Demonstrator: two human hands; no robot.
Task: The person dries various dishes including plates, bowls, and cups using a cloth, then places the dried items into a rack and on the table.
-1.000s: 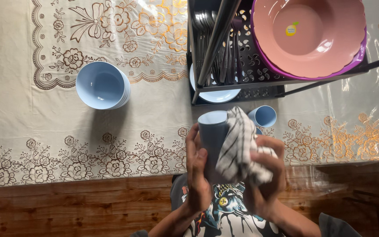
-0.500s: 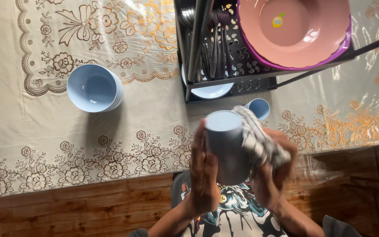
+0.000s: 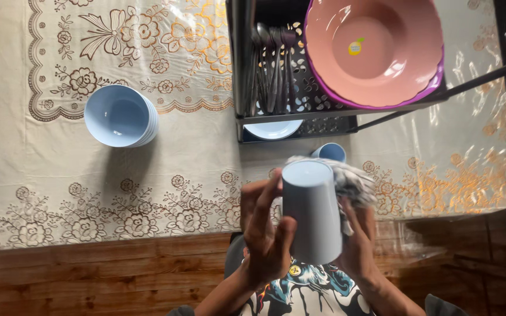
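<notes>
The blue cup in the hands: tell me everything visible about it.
The blue cup is a plain, pale grey-blue tumbler, smooth and matte like plastic, with no handle. It is held in the air over the table edge, its flat bottom turned toward the camera and its mouth hidden. The left hand grips its side with spread fingers; the right hand presses a checked cloth against its other side.

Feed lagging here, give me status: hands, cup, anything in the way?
Left hand grips grey-blue cup, base up. Right hand presses checked cloth on cup's side. Small blue cup just beyond; nothing between.
</notes>
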